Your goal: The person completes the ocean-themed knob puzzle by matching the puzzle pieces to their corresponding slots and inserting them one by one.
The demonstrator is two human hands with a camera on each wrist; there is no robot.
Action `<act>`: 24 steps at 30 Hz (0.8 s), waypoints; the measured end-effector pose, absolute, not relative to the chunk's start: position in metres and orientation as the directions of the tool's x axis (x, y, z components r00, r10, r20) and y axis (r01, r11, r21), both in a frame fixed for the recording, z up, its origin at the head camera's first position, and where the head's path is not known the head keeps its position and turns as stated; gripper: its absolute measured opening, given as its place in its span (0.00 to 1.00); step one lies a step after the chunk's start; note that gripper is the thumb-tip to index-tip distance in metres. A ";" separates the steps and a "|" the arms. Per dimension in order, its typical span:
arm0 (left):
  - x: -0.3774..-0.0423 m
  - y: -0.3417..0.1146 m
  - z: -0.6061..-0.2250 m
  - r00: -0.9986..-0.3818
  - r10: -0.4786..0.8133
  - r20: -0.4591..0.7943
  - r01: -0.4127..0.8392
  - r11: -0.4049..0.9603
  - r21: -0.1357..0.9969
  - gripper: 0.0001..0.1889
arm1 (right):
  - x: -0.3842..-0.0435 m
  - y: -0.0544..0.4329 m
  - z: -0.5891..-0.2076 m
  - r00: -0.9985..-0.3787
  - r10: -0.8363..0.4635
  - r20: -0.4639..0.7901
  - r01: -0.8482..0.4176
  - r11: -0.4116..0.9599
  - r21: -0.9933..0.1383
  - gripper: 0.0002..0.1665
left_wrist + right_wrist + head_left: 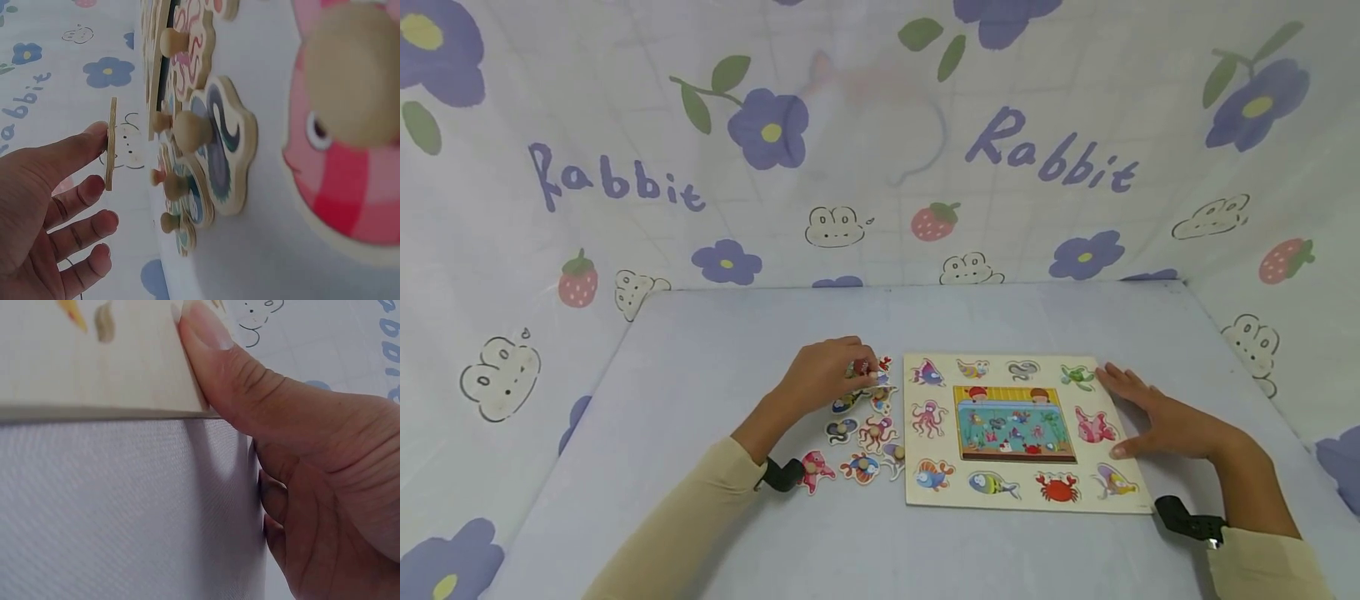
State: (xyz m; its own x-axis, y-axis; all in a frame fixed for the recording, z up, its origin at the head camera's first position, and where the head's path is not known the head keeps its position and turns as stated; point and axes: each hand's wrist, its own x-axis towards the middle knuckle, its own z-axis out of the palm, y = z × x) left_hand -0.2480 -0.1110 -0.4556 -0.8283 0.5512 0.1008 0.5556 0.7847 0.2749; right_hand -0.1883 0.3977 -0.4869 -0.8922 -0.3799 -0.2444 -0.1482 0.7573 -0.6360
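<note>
Wooden piece [111, 147], left of puzzle board [936, 450].
Left hand [826, 375], nearer, pinches it; right hand [1183, 425], fingers spread, touches the board's right edge.

Puzzle pieces [860, 468] left of the board [951, 498], both on the table [985, 558], backdrop [880, 150] behind (and alongside)

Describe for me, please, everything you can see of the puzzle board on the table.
The puzzle board is a thin, pale rectangular panel that looks like wood. A colourful fish-tank picture fills its middle, ringed by ten sea creatures, including an octopus and a crab; no knobs show on it. It lies flat on the table, right of the loose knobbed pieces. The right hand touches its right edge, thumb on top.
</note>
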 end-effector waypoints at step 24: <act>-0.256 -0.084 -0.458 -0.814 0.578 0.066 0.569 0.769 0.290 0.10 | -0.188 0.397 -0.486 -0.895 -0.369 -0.251 -0.134 0.760 -0.636 0.76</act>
State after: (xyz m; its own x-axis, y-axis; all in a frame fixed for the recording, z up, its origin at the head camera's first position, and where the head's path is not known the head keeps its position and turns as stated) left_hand -0.2560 -0.0842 -0.4578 -0.8137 0.5776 0.0657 0.5695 0.7691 0.2901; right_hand -0.1877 0.3974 -0.4857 -0.8950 -0.3686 -0.2512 -0.1342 0.7596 -0.6364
